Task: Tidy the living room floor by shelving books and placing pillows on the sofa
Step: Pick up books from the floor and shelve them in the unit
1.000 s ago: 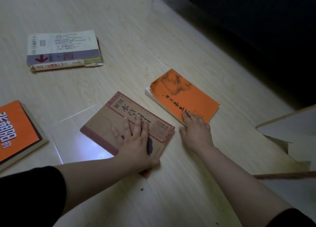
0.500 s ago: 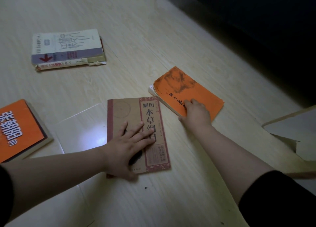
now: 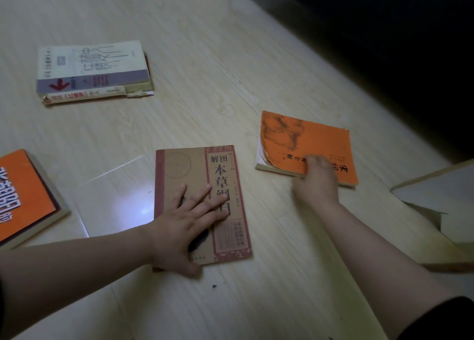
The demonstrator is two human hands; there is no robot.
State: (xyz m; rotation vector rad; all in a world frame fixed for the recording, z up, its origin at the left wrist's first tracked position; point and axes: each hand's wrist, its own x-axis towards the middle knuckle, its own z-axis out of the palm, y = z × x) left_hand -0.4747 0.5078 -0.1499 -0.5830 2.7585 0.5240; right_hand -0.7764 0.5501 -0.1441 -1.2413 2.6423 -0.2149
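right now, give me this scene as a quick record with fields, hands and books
left hand: flat on brown book, fingers straight
right hand: at near edge of orange paperback; blurred, grip unclear
far left: white book stacked on another book
left edge: second orange book, partly out of frame
surface: pale wood floor
state: every book seen lies on the floor

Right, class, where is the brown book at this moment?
In the head view, the brown book lies flat on the floor near the middle, under the left hand, with the orange book just to its right.
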